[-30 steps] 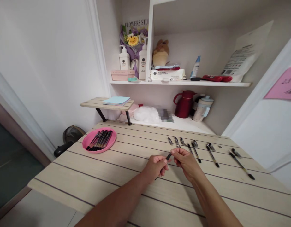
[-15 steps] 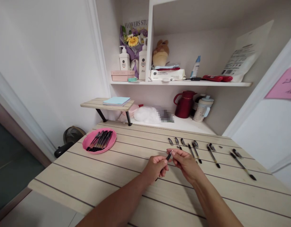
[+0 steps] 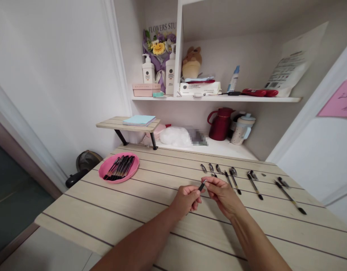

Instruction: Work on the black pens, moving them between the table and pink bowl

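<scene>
My left hand [image 3: 186,199] is closed round a black pen [image 3: 201,186] above the middle of the wooden table [image 3: 111,214]. My right hand [image 3: 222,194] pinches the pen's upper tip with thumb and forefinger. Beyond my hands, several black pens [image 3: 232,180] and loose pen caps [image 3: 210,167] lie in a row on the table. A pink plate [image 3: 119,168] at the far left holds several more black pens.
A small wooden riser [image 3: 125,124] with a blue notebook stands at the table's back. Behind it a red kettle [image 3: 220,124] and a beige jug [image 3: 242,129] sit on a ledge. A shelf above carries bottles, a plush toy and boxes.
My hands have stayed together on the pen. The right fingers have shifted slightly at its tip. The view moved a little.
</scene>
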Motion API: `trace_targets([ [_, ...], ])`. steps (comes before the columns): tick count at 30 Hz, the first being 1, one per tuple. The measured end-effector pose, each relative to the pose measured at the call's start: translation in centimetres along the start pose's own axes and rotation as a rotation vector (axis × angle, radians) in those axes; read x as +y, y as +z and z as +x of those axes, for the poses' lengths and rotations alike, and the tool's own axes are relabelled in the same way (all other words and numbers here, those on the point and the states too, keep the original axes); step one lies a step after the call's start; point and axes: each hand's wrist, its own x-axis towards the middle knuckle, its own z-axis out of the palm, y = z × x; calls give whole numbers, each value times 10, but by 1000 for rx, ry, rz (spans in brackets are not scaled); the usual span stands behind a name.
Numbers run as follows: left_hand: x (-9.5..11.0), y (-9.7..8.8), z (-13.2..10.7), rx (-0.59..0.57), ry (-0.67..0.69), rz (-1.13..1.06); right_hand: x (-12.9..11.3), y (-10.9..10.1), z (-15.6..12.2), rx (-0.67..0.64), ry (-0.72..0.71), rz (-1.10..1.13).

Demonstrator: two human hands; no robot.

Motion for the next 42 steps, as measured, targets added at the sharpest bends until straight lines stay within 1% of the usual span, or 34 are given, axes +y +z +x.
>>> trace_targets([
  [3, 0, 0, -1, 0, 1, 8, 3, 0, 1, 10, 10, 10],
  [9, -1, -3, -2, -45, 17, 70, 2, 3, -1, -63, 29, -10],
  [14, -4, -5, 1, -16, 37, 41, 0, 1, -3, -95, 30, -6],
  [20, -6, -5, 1, -22, 36, 72, 8, -1, 2, -13, 11, -88],
  [25, -6, -5, 2, -2, 26, 32, 6, -1, 0, -57, 11, -39],
  [31, -5, -5, 3, -12, 19, 32, 8, -3, 1, -4, 10, -74],
  [35, -4, -5, 2, -14, 21, 42, 9, -3, 1, -45, 20, -58],
  [39, -6, -4, 2, -10, 19, 62, 10, -3, 2, -14, 0, -107],
  [42, -7, -5, 3, -5, 9, 59, 9, -3, 3, -21, 23, -126],
])
